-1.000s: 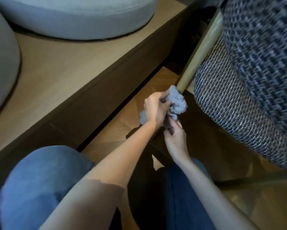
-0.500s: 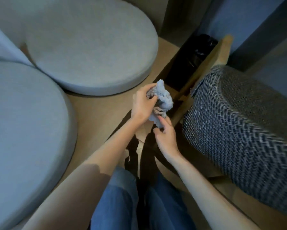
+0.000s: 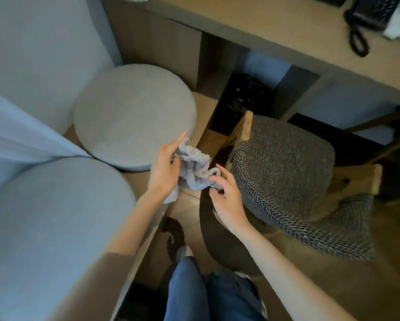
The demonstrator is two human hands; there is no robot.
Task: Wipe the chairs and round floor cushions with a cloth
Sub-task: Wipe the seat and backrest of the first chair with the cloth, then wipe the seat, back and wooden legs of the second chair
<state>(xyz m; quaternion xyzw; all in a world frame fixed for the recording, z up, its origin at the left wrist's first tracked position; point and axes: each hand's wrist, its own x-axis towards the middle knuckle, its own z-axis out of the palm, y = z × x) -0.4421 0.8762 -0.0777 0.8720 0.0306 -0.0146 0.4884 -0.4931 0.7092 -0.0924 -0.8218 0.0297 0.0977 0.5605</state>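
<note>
- Left hand [image 3: 164, 170] grip curls round the bunched cloth [image 3: 194, 165]; right hand [image 3: 226, 195] grip pinches its edge, probably regathering a wiping pad.
- Held between cushion [image 3: 134, 112] and chair [image 3: 284, 163], both near.

No word, label, brand or number is legible from here; the keys of the telephone [image 3: 372, 13] on the bench [image 3: 263, 26] are too blurred to read.

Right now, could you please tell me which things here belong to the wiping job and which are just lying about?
Job: crumpled grey cloth, in left hand and right hand; far round grey floor cushion; near round grey floor cushion; dark woven-fabric chair.
Lying about: black corded telephone; wooden desk.
</note>
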